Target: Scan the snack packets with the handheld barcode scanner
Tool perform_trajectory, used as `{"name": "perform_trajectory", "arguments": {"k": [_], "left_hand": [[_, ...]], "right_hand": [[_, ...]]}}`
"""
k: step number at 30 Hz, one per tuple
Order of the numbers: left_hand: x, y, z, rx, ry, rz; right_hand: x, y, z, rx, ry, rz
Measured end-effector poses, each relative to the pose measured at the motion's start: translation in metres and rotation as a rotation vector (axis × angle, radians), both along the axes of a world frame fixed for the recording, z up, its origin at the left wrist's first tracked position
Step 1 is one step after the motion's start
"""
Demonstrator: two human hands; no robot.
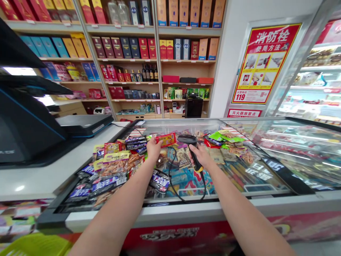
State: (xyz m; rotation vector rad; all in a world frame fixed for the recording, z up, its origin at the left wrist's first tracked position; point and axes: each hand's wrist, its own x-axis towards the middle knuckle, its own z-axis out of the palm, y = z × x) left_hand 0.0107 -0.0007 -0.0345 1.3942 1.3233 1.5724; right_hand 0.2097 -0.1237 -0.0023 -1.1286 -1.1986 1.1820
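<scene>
My left hand is closed on the left end of a red and yellow snack packet, held above the glass top of a chest freezer. In my right hand is a black barcode scanner, gripped by its handle, its head pointing left near the packet. The scanner's black cable loops down onto the glass. Left of my left forearm lies a heap of snack packets, some dark purple, others yellow and brown. A smaller pile of green and red packets lies beyond my right hand.
On the left, a white counter bears a black checkout scale. A yellow-green plastic basket stands low at the left. Shelves of boxed bottles line the back wall, beside a red and yellow poster.
</scene>
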Motion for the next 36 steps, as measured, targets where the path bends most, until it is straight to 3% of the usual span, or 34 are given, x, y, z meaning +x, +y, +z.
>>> {"name": "perform_trajectory", "arguments": {"k": [10,17,26,31,36], "left_hand": [[-0.001,-0.003,0.003,0.028,0.102,0.098],[-0.003,0.004,-0.005,0.065,0.038,0.058],[0.005,0.002,-0.002,0.005,-0.101,0.018],[0.040,0.013,0.008,-0.017,-0.180,-0.075],[0.118,0.021,0.021,-0.081,-0.200,-0.140]], "right_hand": [[-0.001,0.001,-0.006,0.018,-0.034,0.056],[-0.002,0.000,-0.004,-0.006,-0.030,0.054],[0.004,0.001,0.002,-0.043,0.031,0.026],[0.035,-0.004,0.014,-0.026,0.049,-0.042],[0.081,-0.017,0.024,-0.010,0.029,-0.193]]}}
